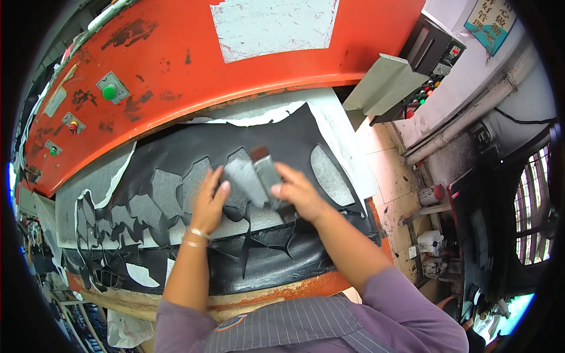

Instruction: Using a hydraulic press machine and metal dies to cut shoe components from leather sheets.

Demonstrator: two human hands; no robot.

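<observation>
My right hand [297,191] grips what looks like a cutting die [267,173], grey and metallic with a reddish-brown end, tilted and blurred by motion. Next to it is a pale grey flat piece [247,179]; whether it is part of the die, I cannot tell. My left hand [209,200] hovers just left of that piece, fingers stretched and thumb apart, holding nothing I can see. Below both hands spreads a sheet of black leather-like material [271,132]. Several cut-outs in it show the grey bed [329,173] underneath.
An orange machine beam [170,76] with a green button [109,92] crosses the far side. Black scrap strips [268,244] hang over the near edge. A grey metal bracket [385,85] and a control box [435,50] stand at the far right. Pipes [471,129] run along the right wall.
</observation>
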